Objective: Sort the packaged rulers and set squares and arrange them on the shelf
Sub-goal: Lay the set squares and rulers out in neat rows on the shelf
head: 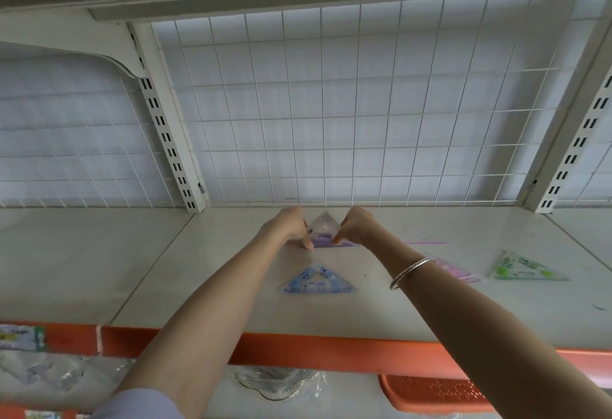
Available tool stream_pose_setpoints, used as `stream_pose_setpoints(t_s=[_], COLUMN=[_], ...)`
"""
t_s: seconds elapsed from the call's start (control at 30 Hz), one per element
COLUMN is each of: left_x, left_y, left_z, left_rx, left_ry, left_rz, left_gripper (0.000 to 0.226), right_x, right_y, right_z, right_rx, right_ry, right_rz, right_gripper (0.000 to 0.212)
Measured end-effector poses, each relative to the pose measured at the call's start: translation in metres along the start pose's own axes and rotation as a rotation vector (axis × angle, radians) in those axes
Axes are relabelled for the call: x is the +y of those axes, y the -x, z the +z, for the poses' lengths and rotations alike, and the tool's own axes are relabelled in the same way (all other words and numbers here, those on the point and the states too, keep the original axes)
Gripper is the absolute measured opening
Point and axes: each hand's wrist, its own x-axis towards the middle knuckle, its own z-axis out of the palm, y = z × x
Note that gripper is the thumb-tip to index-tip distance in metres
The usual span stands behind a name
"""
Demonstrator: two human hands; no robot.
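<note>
left hand (289, 228) fingers clamped on purple set square (324, 227), left corner | right hand (356, 226) pinches right corner | square at shelf (198, 269) rear, near wire grid (347, 113) | blue set square (316, 281) flat in front | pink pack (455, 269), green pack (526, 269) to the right

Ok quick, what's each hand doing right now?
Left hand: pinching the left corner of the purple set square.
Right hand: pinching the right corner of the same one.

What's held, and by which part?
The purple set square pack, pinched by both hands: left hand at its lower left corner, right hand at its lower right corner.
</note>
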Motion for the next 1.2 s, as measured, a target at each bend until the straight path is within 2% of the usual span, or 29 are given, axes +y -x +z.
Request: stream_pose_setpoints(t_s=[0.1,0.17,0.27,0.3,0.53,0.63,0.77,0.9,1.2], left_x=[0.001,0.002,0.002,0.001,0.001,0.005,0.009,0.011,0.011], left_y=[-0.002,-0.004,-0.005,-0.005,0.0,0.001,0.001,0.001,0.003], left_z=[-0.001,-0.001,0.0,0.002,0.01,0.009,0.007,0.007,0.013], left_rx=[-0.023,-0.054,-0.099,-0.101,-0.029,0.026,0.02,0.006,0.014], left_ry=[-0.013,-0.009,0.007,0.019,0.023,-0.04,-0.072,-0.069,-0.088], left_rz=[-0.012,-0.021,-0.021,-0.015,0.05,0.05,0.032,0.014,0.035], left_gripper=[0.044,0.04,0.037,0.038,0.047,0.053,0.058,0.056,0.051], right_x=[-0.001,-0.002,-0.003,-0.002,-0.001,-0.004,-0.004,-0.005,-0.012], right_y=[0.0,0.002,0.004,0.005,0.008,0.01,0.012,0.011,0.015], right_z=[-0.002,-0.004,-0.003,-0.001,0.005,0.006,0.008,0.012,0.016], right_rx=[-0.027,-0.055,-0.089,-0.094,0.015,0.049,0.084,0.085,0.025], right_ry=[-0.03,-0.063,-0.114,-0.13,-0.09,-0.077,-0.119,-0.162,-0.199], right_rz=[0.016,0.041,0.033,0.02,-0.085,-0.091,-0.05,0.006,0.015], right_gripper=[0.033,0.037,0.032,0.037,0.041,0.044,0.043,0.045,0.03])
